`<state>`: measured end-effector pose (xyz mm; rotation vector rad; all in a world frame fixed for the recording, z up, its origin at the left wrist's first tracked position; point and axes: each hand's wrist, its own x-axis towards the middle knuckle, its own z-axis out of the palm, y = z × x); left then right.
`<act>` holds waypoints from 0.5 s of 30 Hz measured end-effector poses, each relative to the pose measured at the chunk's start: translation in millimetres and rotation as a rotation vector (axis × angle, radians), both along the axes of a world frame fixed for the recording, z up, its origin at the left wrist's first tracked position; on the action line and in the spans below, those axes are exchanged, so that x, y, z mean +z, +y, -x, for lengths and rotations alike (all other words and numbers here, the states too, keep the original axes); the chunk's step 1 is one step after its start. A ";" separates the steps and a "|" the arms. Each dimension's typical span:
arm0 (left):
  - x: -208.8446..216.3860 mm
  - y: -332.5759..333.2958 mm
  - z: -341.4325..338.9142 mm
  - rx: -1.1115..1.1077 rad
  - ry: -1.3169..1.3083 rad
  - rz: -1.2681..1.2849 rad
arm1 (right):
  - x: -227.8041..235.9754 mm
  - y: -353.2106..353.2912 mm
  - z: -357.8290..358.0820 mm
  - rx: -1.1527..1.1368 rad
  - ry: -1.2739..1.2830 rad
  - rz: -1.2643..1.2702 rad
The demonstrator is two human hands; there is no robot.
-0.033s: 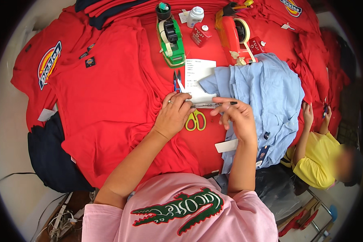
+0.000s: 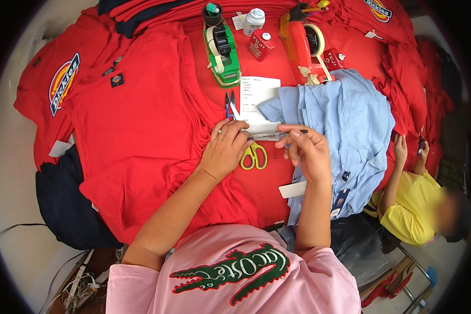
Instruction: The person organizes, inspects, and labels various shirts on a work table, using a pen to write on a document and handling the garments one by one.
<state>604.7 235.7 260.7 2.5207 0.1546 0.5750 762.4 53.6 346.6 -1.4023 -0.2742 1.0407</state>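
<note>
A clear pen with a dark end [image 2: 267, 137] stretches sideways between my two hands, across the lower edge of a white sheet with handwriting [image 2: 260, 118]. My left hand [image 2: 224, 149], with a ring on one finger, is curled, its fingertips closed at the pen's left end beside the sheet's lower left corner. The pen's other end passes between the bent fingers of my right hand [image 2: 310, 152], its index finger stretched along above it. Under the pen are yellow-green scissor handles [image 2: 254, 157]. Blue thread snips [image 2: 230, 106] lie left of the sheet.
Red garments [image 2: 136, 120] pile at left, light blue shirts [image 2: 345, 120] at right. Farther off stand a green tape dispenser [image 2: 222, 55], a red one [image 2: 301, 47], a white bottle [image 2: 254, 22] and a red container [image 2: 260, 44]. A person in yellow [image 2: 411, 206] works at right.
My right hand has shifted very slightly around the pen, and less of the pen's dark end shows. My left hand has not visibly moved.
</note>
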 end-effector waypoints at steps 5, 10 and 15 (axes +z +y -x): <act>-4.7 0.4 -0.5 -0.010 0.010 -0.021 | -38.4 30.1 25.8 -0.048 -0.071 0.088; -5.3 0.8 0.6 -0.007 0.025 -0.042 | -49.2 40.0 24.4 -0.028 -0.142 0.082; -6.3 0.4 -0.3 -0.004 0.037 -0.028 | -41.3 41.0 21.4 0.092 -0.162 0.012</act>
